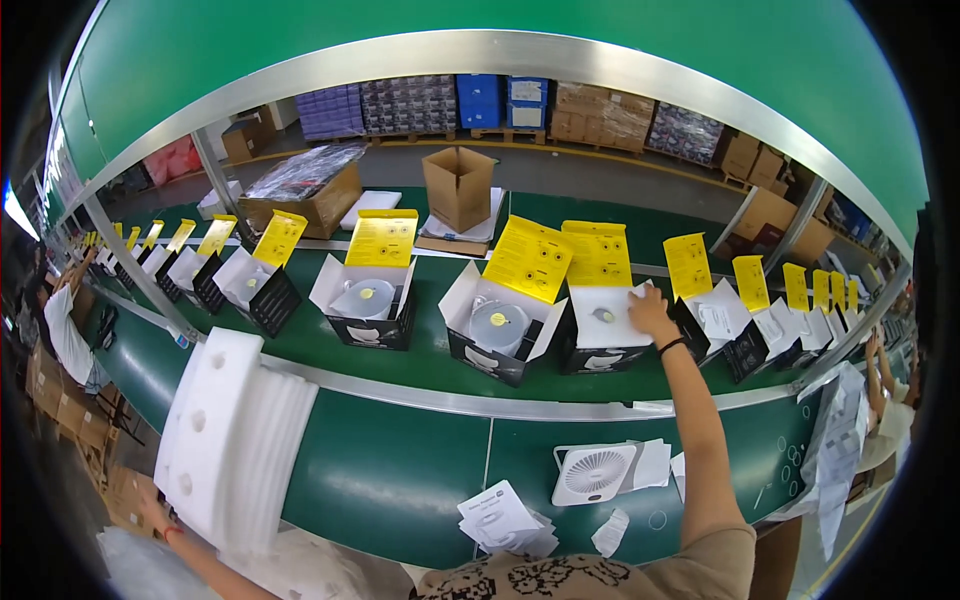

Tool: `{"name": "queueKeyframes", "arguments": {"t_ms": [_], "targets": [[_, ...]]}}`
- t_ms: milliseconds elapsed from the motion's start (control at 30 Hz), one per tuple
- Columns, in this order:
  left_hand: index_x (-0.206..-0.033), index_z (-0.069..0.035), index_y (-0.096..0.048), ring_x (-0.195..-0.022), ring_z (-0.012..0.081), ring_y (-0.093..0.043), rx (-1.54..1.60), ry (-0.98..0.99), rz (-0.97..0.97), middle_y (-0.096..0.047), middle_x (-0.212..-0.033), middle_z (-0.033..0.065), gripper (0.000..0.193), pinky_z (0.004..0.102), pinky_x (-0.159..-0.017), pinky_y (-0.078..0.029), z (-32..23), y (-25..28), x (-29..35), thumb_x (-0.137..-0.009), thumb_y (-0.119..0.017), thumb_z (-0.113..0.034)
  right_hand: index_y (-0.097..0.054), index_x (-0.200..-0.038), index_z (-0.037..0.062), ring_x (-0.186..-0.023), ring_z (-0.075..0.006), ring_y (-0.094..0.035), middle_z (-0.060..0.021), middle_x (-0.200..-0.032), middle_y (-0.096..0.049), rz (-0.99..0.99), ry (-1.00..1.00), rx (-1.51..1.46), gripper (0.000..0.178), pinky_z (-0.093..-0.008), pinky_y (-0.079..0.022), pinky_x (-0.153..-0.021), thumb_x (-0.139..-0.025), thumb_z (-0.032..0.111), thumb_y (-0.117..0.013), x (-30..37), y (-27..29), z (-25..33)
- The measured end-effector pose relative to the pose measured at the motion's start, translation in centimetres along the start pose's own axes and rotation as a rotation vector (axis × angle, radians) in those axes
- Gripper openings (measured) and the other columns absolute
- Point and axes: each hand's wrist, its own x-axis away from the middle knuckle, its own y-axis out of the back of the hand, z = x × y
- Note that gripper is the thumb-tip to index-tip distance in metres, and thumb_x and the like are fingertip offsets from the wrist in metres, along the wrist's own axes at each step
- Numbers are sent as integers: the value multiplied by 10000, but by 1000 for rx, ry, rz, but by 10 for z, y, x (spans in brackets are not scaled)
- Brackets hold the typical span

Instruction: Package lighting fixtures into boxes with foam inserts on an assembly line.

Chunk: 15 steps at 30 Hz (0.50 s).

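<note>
My right hand (650, 312) reaches across the bench to an open black box (605, 358) with a raised yellow lid flap (597, 252). Its fingers are stretched out and rest on the right part of the white foam insert (600, 302) in that box. A small round piece (604, 315) shows in the middle of the insert. My left hand (152, 508) is low at the left, beside a stack of white foam sheets (215, 440); its fingers look apart, small in view. Just left of my right hand's box, another open box (485, 360) holds a round grey-white item (498, 325).
More open boxes (365, 325) with yellow flaps line the belt both ways. Nearer lie a white fan (595, 474), leaflets (505, 520) and a crumpled paper (610, 532). A metal rail (400, 393) runs along the belt. Beyond stands an open carton (459, 190). Other people work at both ends.
</note>
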Motion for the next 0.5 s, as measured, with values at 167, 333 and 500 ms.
{"name": "queueKeyframes", "arguments": {"t_ms": [167,333,500], "targets": [[-1270,-47,-372,-1084,250,-462,248,125,340,-425,-1273,90,603,346,-912,-356,-9,-52,100,-860,-374,-489,-265,-1335,311,-1262,-468,-110,-160,-1417,-132,53,145,-376,517,-689,-73,-919,-851,463,-364,16,3,58],[-1308,-55,-308,-1138,244,-424,609,211,518,-399,-1297,82,612,334,-961,-326,9,-51,147,-875,-334,-487,-245,-1336,351,-1271,-473,-33,-130,-1437,-51,64,241,-342,559,-706,5,-900,-830,562,-352,3,-30,61],[-1316,-205,-332,-1205,278,-353,817,308,756,-385,-1317,29,745,557,-938,-292,72,-13,114,-760,-296,-700,-430,-1213,30,-1142,-240,-409,-118,-1237,-435,-331,302,-1242,403,-349,-310,-970,-880,255,-459,19,-57,6]]}}
